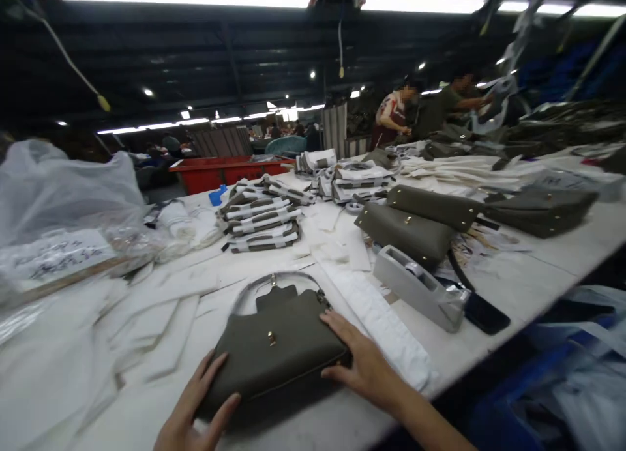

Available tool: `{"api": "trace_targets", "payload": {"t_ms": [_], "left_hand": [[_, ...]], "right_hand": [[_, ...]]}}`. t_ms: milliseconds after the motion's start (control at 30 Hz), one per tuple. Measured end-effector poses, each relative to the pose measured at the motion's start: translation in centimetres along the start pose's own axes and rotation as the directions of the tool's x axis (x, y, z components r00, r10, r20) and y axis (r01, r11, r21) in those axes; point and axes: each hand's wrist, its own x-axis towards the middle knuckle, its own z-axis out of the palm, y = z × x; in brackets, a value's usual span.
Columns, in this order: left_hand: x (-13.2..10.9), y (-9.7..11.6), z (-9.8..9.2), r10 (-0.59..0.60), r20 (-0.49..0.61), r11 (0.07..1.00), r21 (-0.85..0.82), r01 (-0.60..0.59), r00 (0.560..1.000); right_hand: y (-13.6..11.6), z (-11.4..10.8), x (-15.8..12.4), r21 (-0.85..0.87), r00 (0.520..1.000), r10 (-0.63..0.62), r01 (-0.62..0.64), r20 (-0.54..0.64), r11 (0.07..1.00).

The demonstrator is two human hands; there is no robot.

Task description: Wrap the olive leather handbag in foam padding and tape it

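Olive handbag (288,356), tape dispenser (408,291) nearby, wrapped stack (264,224) behind

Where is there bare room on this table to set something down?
The clearest patch of the table lies between the phone and the right-hand bag. A smaller one lies on the near side of the tape dispenser, bordered by the white strip. It's crowded left of the handbag, where white sheets overlap, and beyond it, where a wrapped stack stands.

White table (523,278) beneath handbag (276,360), tape dispenser (415,288)
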Motion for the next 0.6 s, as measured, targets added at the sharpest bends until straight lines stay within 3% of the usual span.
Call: {"api": "trace_targets", "payload": {"t_ms": [133,233,300,433,600], "left_hand": [[-2.2,2.8,-2.4,-0.014,0.089,0.994,0.106,0.005,0.996],[-2.8,4.5,-3.1,0.084,0.15,0.968,0.221,-0.117,0.985],[-2.5,5.5,-2.8,0.195,0.23,0.923,0.285,-0.257,0.954],[-0.9,6.6,-1.1,0.354,0.363,0.821,0.321,-0.472,0.862],[-1.1,5.2,1.2,0.43,0.363,0.763,0.344,-0.548,0.827]], "right_hand": [[-0.5,-1.3,-0.3,-0.11,0.998,-0.05,0.055,0.045,0.992],[-1.5,-2.2,-0.2,-0.318,0.982,-0.147,0.177,0.116,0.931],[-2.4,-2.2,0.4,-0.405,0.945,-0.245,0.315,0.214,0.858],[-3.4,-1.0,2.4,-0.378,0.829,-0.351,0.522,0.435,0.765],[0.3,1.7,3.0,-0.425,0.756,-0.458,0.647,0.469,0.633]]}}
